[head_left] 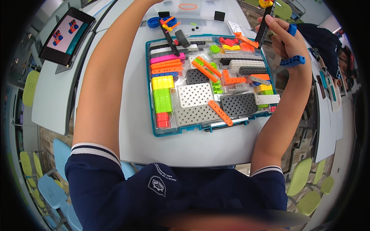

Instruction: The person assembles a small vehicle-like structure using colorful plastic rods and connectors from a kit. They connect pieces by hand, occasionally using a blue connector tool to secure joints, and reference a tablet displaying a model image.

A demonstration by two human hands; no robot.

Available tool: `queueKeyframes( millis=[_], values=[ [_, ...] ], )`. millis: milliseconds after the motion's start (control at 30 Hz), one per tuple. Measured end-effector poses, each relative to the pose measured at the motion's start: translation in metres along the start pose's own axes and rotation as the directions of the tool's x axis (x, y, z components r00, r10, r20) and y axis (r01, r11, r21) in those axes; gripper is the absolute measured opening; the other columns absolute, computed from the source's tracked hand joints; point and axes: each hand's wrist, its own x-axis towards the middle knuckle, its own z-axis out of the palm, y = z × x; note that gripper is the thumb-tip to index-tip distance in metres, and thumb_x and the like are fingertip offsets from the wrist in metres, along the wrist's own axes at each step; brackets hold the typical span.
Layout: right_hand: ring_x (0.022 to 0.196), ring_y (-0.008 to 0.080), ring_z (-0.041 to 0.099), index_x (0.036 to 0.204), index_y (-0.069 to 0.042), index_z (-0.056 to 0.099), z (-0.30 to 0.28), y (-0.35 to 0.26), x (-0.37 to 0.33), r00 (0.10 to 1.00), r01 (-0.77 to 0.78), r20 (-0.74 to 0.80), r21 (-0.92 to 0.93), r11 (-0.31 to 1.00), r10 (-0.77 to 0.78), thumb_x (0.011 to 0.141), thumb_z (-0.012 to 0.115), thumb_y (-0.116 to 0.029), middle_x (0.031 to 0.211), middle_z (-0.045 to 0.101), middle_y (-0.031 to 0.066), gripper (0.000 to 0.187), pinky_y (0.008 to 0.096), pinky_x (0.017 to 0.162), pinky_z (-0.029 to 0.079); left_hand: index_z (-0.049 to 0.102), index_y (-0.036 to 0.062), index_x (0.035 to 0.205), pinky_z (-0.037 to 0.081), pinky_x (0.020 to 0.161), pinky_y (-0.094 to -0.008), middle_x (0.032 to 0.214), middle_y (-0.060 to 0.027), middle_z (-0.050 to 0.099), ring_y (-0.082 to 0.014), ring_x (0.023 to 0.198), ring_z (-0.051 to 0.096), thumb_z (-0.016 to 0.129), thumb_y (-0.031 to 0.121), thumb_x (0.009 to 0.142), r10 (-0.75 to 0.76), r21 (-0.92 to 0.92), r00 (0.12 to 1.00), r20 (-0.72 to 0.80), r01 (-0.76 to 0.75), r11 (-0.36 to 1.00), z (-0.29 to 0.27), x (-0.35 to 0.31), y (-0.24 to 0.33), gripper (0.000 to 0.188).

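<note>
My right hand (288, 45), raised past the far right corner of the case, pinches a black perforated beam (262, 31). Yellow and red parts sit at the top of that beam, and an orange strip (246, 39) meets its lower end. Against the hand and wrist lie blue pieces (293, 61); how they are attached I cannot tell. My left forearm (110, 57) reaches up and out past the top edge, so the left hand is outside the picture. Between my arms, a teal-edged case (152, 115) holds many coloured construction parts.
Beyond the case lie blue rings (154, 22), a grey wheel (182, 38) and a black beam (168, 38). An orange strip (220, 113) rests over the near compartments. A screen (66, 36) showing a red-and-blue model stands left. Chairs (52, 190) flank the table; another person (318, 42) is at right.
</note>
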Motion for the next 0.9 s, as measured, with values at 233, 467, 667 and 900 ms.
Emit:
queueKeyframes(
  millis=[233, 467, 667, 900],
  values=[
    [0.043, -0.0023, 0.024, 0.121, -0.003, 0.072, 0.001, 0.002, -0.002, 1.0, -0.015, 0.004, -0.031, 0.999, 0.016, 0.099, 0.069, -0.042, 0.052, 0.037, -0.0133, 0.046, 0.0226, 0.042, 0.012, 0.078, 0.0145, 0.096, 0.056, 0.082, -0.0459, 0.098, -0.0136, 0.074, -0.0329, 0.097, 0.069, 0.081, 0.023, 0.074, -0.034, 0.078, 0.986, 0.161, 0.022, 0.997, 0.094, 0.003, -0.048, 0.024],
    [0.044, -0.0016, 0.024, 0.118, -0.003, 0.073, 0.015, 0.017, 0.007, 0.998, -0.023, 0.051, 0.033, 0.999, 0.021, 0.098, 0.071, -0.041, 0.053, 0.034, -0.0134, 0.043, 0.0232, 0.044, 0.013, 0.071, 0.0095, 0.121, 0.056, 0.088, -0.0388, 0.111, -0.0116, 0.075, -0.0265, 0.1, 0.072, 0.075, 0.023, 0.089, -0.123, -0.061, 0.992, 0.03, 0.125, 0.99, 0.081, -0.025, -0.054, 0.036],
    [0.043, 0.0002, 0.025, 0.108, -0.001, 0.075, 0.032, 0.039, 0.035, 0.994, -0.084, 0.073, 0.01, 0.996, 0.083, 0.094, 0.075, -0.039, 0.053, 0.035, -0.0117, 0.04, 0.0235, 0.043, 0.013, 0.076, 0.0128, 0.116, 0.055, 0.091, -0.0375, 0.11, -0.0081, 0.077, -0.0264, 0.1, 0.072, 0.072, 0.027, 0.095, -0.334, -0.388, 0.904, -0.268, 0.216, 0.896, 0.04, -0.099, -0.027, 0.026],
    [0.051, 0.0049, 0.048, 0.101, 0.0, 0.072, 0.058, 0.081, 0.179, 0.918, -0.256, 0.318, 0.017, 0.967, 0.237, 0.094, 0.076, -0.029, 0.075, 0.067, 0.0048, 0.03, 0.0216, 0.046, 0.034, 0.081, 0.0158, 0.101, 0.048, 0.094, -0.0392, 0.098, -0.0027, 0.077, -0.0243, 0.102, 0.065, 0.07, 0.019, 0.094, -0.313, -0.364, 0.795, -0.519, 0.126, 0.923, 0.01, -0.155, 0.0, 0.013]
  ],
)
